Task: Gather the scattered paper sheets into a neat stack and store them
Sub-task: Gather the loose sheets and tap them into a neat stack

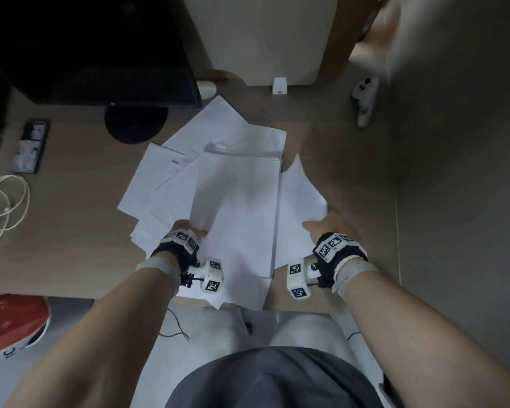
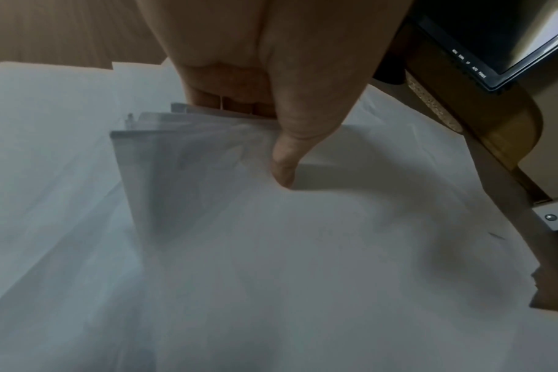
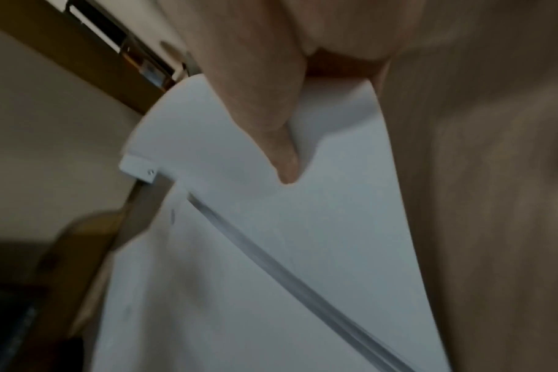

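Observation:
White paper sheets [image 1: 218, 142] lie fanned out on the wooden desk [image 1: 80, 207]. A gathered stack [image 1: 236, 207] sits on top of them in the middle. My left hand [image 1: 190, 229] pinches the stack's near left corner [image 2: 188, 151], thumb [image 2: 284, 171] on top and fingers underneath. My right hand [image 1: 321, 223] pinches the near edge of a single sheet [image 1: 301, 198] lifted off the desk at the stack's right side. In the right wrist view my thumb [image 3: 281, 156] presses on that curled sheet [image 3: 335, 226].
A black monitor [image 1: 100, 54] on a round base [image 1: 136, 122] stands at the back left. A phone [image 1: 30, 145] and white cable [image 1: 3, 207] lie at the left. A white box [image 1: 279, 86] and a white controller [image 1: 364, 100] sit at the back. A wall [image 1: 454, 172] bounds the right.

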A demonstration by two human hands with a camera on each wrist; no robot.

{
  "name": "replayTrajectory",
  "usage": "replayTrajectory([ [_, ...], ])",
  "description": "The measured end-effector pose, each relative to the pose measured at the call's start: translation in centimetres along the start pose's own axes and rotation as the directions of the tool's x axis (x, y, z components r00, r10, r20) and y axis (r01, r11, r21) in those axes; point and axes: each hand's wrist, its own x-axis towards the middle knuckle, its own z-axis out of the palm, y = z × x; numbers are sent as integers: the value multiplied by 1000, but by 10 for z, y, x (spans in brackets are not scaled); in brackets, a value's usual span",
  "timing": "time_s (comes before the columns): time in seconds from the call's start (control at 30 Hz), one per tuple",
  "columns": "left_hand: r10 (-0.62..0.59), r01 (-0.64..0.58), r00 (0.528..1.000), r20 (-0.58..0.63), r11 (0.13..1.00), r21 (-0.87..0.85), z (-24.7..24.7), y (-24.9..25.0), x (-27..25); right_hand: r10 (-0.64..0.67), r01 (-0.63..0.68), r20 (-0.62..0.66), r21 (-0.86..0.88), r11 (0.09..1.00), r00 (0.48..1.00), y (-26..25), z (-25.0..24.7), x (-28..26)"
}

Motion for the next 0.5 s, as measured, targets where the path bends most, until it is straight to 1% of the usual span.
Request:
replayTrajectory([
  [0.07,30,-33,999,21,988,150,1,-3,-4,-64,78,-105,128,989,992,-13,-19,-7],
  [0.13,70,-74,997,28,974,213,0,-4,-8,-120,177,-224,253,951,967,-33,-39,-15],
  [0.2,71,-80,996,47,974,214,-5,-2,-8,-173,287,-309,372,883,935,-60,-58,-29],
  [0.23,89,-99,995,54,970,222,-7,-3,-8,-195,336,-335,439,833,922,-73,-64,-36],
  [0.27,99,-111,992,73,977,184,-10,-3,-9,-229,379,-335,503,777,914,-88,-70,-46],
  [0.3,126,-142,986,108,977,159,-13,-5,-11,-277,408,-309,550,729,910,-101,-72,-56],
  [0.33,126,-143,982,141,983,118,-13,-7,-8,-340,425,-256,571,702,905,-113,-72,-66],
  [0.37,127,-134,979,159,990,35,-17,-10,-8,-409,439,-188,570,694,893,-123,-68,-75],
  [0.4,79,-58,980,182,991,-121,-23,-12,-6,-468,445,-117,570,690,876,-132,-62,-84],
  [0.43,74,-28,984,160,962,-271,-26,-17,0,-506,446,-61,571,689,860,-140,-55,-93],
  [0.47,89,-22,983,158,924,-382,-31,-21,1,-521,440,-24,569,695,853,-146,-46,-100],
  [0.5,138,-56,981,136,874,-484,-36,-25,3,-530,430,3,580,692,848,-151,-36,-104],
])
